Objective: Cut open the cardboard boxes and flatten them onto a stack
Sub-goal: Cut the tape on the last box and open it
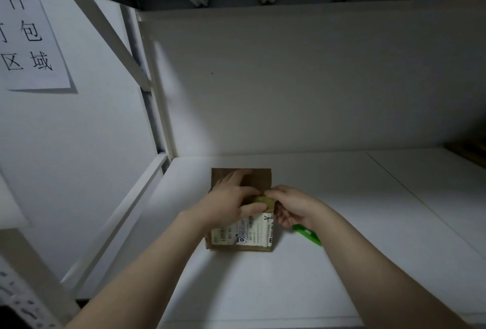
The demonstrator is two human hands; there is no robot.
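From the head camera, a box (pixel 259 178) lies flat on the white table (pixel 342 263), towards its back left, labels (pixel 252 234) up. The left hand (pixel 231 202) presses on it with fingers stretched, thumb against a wad of tape (pixel 264 201). The right hand (pixel 292 205) pinches that tape at the box's right edge, with a green cutter (pixel 310 235) on the table under its wrist.

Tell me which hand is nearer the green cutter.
Right. The right hand pinches tape at the right edge of the cardboard box, right beside the green cutter; the left hand presses the box top, farther left.
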